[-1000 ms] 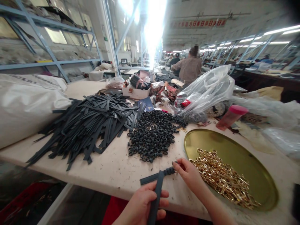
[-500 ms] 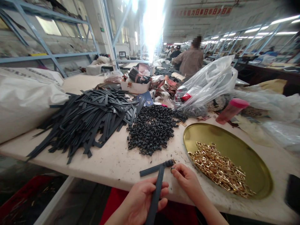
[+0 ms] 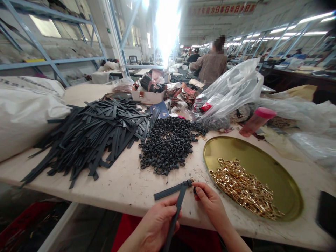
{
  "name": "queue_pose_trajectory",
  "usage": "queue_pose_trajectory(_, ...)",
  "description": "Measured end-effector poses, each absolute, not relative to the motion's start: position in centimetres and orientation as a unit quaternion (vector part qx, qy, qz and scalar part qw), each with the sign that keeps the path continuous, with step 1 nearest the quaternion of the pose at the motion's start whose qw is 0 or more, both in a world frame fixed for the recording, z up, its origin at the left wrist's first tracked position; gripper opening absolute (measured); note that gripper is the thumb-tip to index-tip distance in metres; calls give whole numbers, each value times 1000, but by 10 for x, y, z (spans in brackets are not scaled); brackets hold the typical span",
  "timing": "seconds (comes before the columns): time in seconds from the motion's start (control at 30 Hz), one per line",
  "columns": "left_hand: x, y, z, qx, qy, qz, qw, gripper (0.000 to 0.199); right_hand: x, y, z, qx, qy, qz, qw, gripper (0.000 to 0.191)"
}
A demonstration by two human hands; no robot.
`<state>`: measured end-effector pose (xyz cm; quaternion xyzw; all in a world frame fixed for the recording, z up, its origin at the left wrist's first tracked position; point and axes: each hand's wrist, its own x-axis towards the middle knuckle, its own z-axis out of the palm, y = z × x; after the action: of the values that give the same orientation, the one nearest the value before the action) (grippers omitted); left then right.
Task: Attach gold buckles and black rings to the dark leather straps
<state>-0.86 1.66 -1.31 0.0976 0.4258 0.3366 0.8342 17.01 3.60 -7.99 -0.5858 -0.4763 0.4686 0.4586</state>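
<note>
My left hand (image 3: pixel 160 220) is closed on a dark strap (image 3: pixel 176 213) near the table's front edge, its upper end pointing up and right. My right hand (image 3: pixel 208 201) pinches a small black loop (image 3: pixel 194 190) between thumb and fingers, just right of the strap's end. Behind the held strap, another dark strap (image 3: pixel 166 191) lies on the table, with loops and a gold buckle at its right end, close to my right fingertips. Black loops (image 3: pixel 168 145) are heaped in the middle. Many loose dark straps (image 3: pixel 99 136) form a pile at the left.
A gold tray (image 3: pixel 291 182) with gold buckles (image 3: pixel 244 187) stands at the right. Behind are a pink-lidded jar (image 3: pixel 257 121), a clear plastic bag (image 3: pixel 233 91) and a white box (image 3: pixel 148 97). A white sack (image 3: pixel 26 115) bulges at the left. A person (image 3: pixel 212 64) sits farther back.
The fingers of my left hand have closed more around the strap. The black loop shows more clearly in my right hand. The whole view has shifted slightly.
</note>
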Motion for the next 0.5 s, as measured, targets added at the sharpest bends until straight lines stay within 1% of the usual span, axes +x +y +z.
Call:
queue_pose_trajectory(0.2,-1,18,-10,141,451,341,813,32,170,38,-87,-582,-473,468,468,22)
queue_pose_trajectory(0.33,-2,17,-15,148,466,341,803,35,166,40,-86,-584,-572,384,429,9)
queue_pose_trajectory(0.5,-7,15,-21,147,486,352,786,36,167,35,-86,-583,-646,296,394,12)
